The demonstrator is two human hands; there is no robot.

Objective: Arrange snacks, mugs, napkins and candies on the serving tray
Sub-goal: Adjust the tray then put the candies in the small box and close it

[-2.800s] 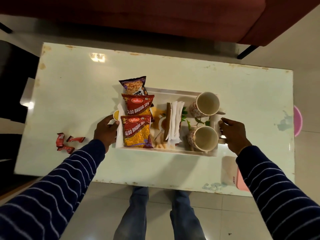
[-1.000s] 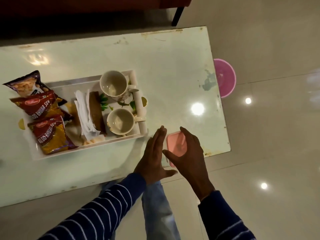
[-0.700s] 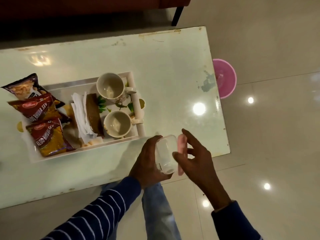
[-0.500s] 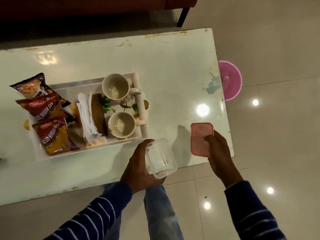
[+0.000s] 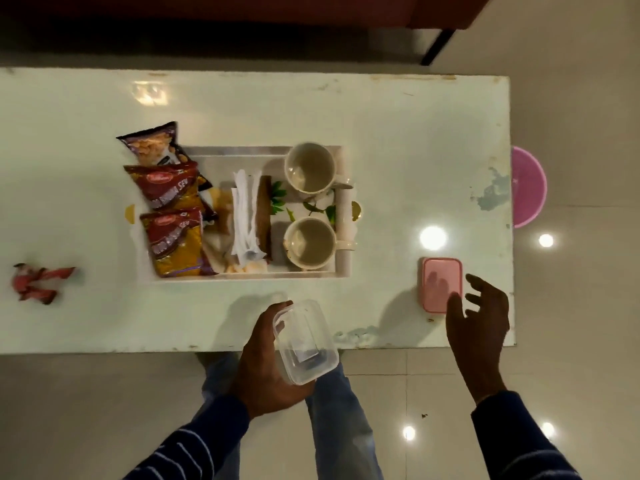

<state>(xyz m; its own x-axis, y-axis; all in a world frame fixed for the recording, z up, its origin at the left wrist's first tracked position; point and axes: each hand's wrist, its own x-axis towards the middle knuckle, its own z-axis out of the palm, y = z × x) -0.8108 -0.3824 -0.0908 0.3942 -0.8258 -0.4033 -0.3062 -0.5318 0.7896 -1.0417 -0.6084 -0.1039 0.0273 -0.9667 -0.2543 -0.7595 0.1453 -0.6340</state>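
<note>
A white serving tray [image 5: 242, 152] lies mid-table. It holds three snack packets [image 5: 173, 237] on its left side, white napkins [image 5: 244, 216] in the middle and two empty mugs [image 5: 310, 168] on the right. Red candies [image 5: 38, 278] lie loose on the table at far left. My left hand [image 5: 266, 362] grips a clear empty plastic container [image 5: 304, 341] at the table's near edge. Its pink lid [image 5: 441, 284] lies flat on the table at right. My right hand [image 5: 479, 320] hovers just beside the lid, fingers spread, holding nothing.
The pale table [image 5: 398, 150] has chipped edges and ends just right of the lid. A pink round bowl [image 5: 528, 187] sits on the floor beyond the right edge. A dark red sofa [image 5: 311, 12] runs along the far side. My legs show below the near edge.
Both hands left the tray and went to the container at right. The right hand pulled off the pink lid, set it on the table and let go. The left hand keeps the container.
</note>
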